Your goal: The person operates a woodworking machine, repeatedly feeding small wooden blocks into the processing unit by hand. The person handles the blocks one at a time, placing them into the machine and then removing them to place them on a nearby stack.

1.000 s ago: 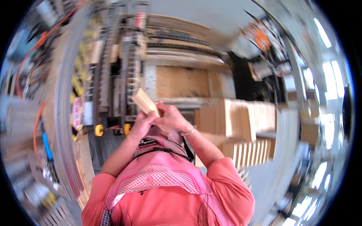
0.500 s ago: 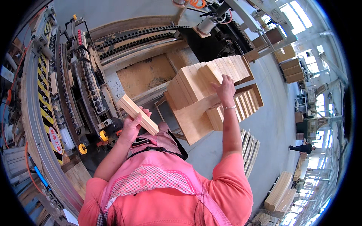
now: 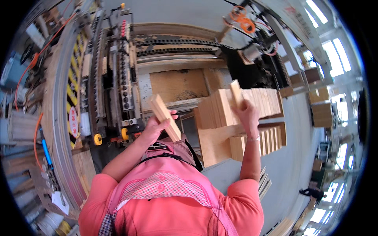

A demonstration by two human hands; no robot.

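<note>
My left hand (image 3: pixel 154 129) grips a short pale wooden block (image 3: pixel 164 117), held slanted in front of my chest. My right hand (image 3: pixel 246 115) is raised to the right and holds a second wooden block (image 3: pixel 236 91) upright over a stack of similar blocks (image 3: pixel 220 108). The stack stands on a wooden pallet (image 3: pixel 214 143), with a lower row of blocks (image 3: pixel 267 139) beside it. Both forearms rise from my pink shirt at the bottom of the view.
A long woodworking machine (image 3: pixel 114 86) with rollers and yellow wheels runs along the left. A brown board (image 3: pixel 179 84) lies on its bed behind the blocks. More stacks of wood (image 3: pixel 323 112) stand at the far right on a grey floor. Orange cables (image 3: pixel 240 21) hang above.
My right hand has lifted a block up from the stack, where it earlier rested on the top. The left hand keeps its block and has shifted a little right. The view has swung.
</note>
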